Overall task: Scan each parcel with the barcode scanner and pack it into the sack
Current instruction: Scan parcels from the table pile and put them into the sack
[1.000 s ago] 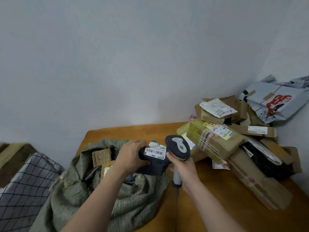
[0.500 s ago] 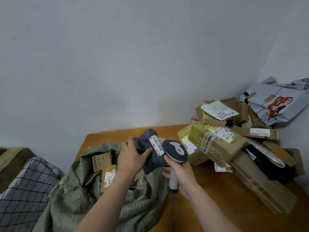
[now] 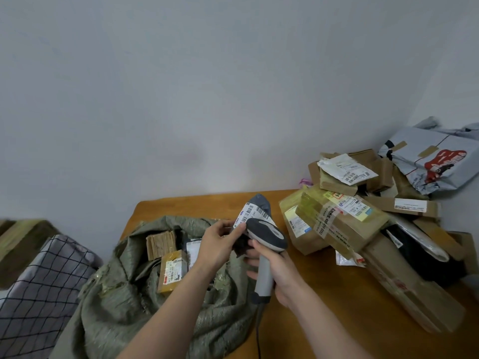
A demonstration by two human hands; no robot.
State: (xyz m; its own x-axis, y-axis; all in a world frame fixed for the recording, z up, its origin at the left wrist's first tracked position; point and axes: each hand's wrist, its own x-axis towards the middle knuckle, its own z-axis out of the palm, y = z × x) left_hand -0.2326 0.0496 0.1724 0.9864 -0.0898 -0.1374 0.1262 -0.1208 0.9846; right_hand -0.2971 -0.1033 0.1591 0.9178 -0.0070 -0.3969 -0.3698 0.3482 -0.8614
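Pinched in left grip [image 3: 220, 240], the dark grey plastic parcel [image 3: 262, 204] has tipped upright; right grip [image 3: 282, 268] clasps grey scanner [image 3: 267, 235], probably scanning.

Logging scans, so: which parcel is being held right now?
The dark grey soft parcel with the white barcode label, in the left hand; the rest lie in the sack or the pile.

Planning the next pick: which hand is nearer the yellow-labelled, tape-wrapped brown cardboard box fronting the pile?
Right. The right hand is just left of the box; the left hand is farther left.
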